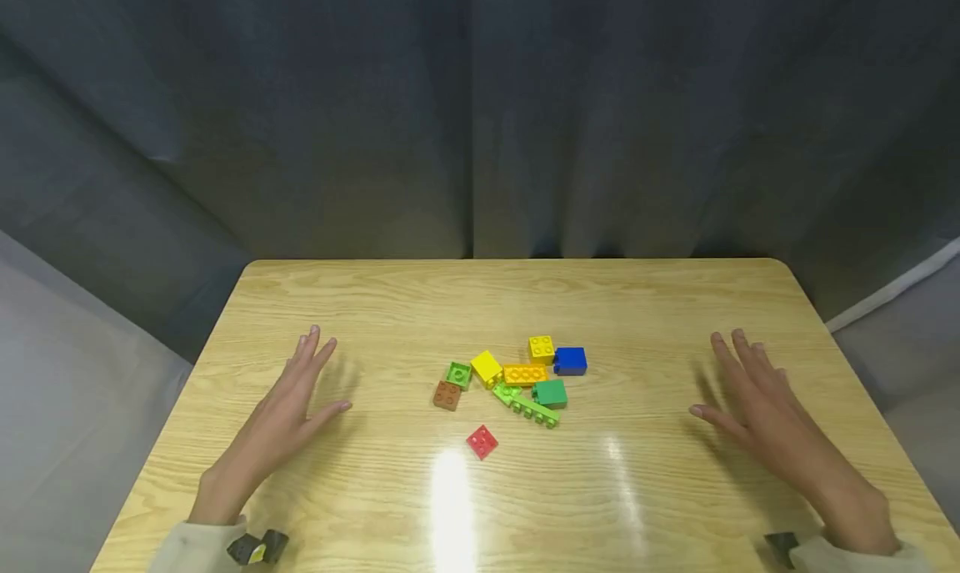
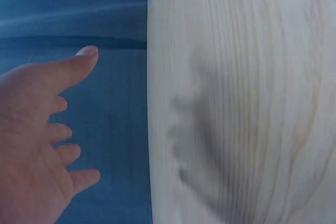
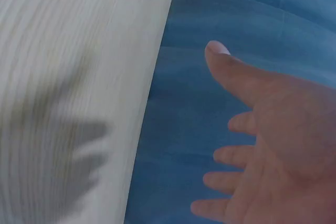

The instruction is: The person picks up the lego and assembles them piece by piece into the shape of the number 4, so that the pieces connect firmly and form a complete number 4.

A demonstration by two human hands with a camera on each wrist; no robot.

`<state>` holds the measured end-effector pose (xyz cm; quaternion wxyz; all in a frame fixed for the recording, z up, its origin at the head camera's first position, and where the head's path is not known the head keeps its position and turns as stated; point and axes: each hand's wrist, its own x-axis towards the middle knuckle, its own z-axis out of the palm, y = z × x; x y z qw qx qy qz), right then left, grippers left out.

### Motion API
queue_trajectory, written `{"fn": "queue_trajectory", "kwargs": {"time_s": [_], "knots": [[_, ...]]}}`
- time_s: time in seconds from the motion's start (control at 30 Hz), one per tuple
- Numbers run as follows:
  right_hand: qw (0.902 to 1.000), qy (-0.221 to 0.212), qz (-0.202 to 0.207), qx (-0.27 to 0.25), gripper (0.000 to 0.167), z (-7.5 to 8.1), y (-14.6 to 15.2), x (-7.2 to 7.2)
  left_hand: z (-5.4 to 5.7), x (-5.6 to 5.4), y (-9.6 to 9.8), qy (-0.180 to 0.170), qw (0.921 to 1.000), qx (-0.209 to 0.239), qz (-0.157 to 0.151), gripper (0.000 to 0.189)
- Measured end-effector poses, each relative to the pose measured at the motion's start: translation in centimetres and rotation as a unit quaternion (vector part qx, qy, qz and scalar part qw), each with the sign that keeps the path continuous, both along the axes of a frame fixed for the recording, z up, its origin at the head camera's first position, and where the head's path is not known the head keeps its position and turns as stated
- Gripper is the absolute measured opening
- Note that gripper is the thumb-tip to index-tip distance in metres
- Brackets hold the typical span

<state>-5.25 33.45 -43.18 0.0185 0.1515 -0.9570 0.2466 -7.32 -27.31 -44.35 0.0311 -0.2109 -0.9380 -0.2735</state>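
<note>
My left hand (image 1: 281, 414) is held over the left part of the table with fingers spread, holding nothing. Over the right part, my right hand (image 1: 776, 431) mirrors it, also without anything in its grasp. Between them lies a loose group of toy bricks. The brown brick (image 1: 447, 395) and the light green square brick (image 1: 459, 375) are nearest the left hand. The blue brick (image 1: 571, 361) and the dark green brick (image 1: 551, 394) lie on the right side. Two yellow bricks (image 1: 541, 349), an orange-yellow brick (image 1: 525, 374) and light green long pieces (image 1: 535, 410) fill the middle. A red brick (image 1: 482, 442) lies apart in front.
The wooden table (image 1: 360, 506) has rounded far corners and reflects bright light near its front. Dark curtains (image 1: 472, 123) hang behind it, with pale grey fabric (image 1: 67, 389) at the left side. Black wrist devices (image 1: 258, 548) show at the sleeves.
</note>
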Motion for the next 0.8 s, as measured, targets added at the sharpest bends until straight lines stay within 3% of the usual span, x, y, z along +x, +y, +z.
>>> {"fn": "queue_trajectory", "kwargs": {"time_s": [0.27,0.53,0.63,0.8], "knots": [[0.9993,0.005,0.029,-0.024,0.087,-0.3,-2.1,0.0,-0.4,-0.1,2.5,0.009,0.9997,-0.020,-0.006,0.076],[0.9954,0.075,0.058,0.017,0.067,-0.9,-4.9,-0.2,-1.3,-0.6,6.0,0.018,0.9988,-0.003,-0.045,0.059],[0.9952,0.072,0.065,0.013,0.057,-1.1,-5.8,-0.3,-1.8,-0.8,7.1,0.032,0.9974,0.006,-0.064,0.050],[0.9965,0.032,0.076,0.010,0.045,-1.3,-7.4,-0.7,-2.2,-1.3,8.9,0.065,0.9930,0.019,-0.097,0.042]]}}
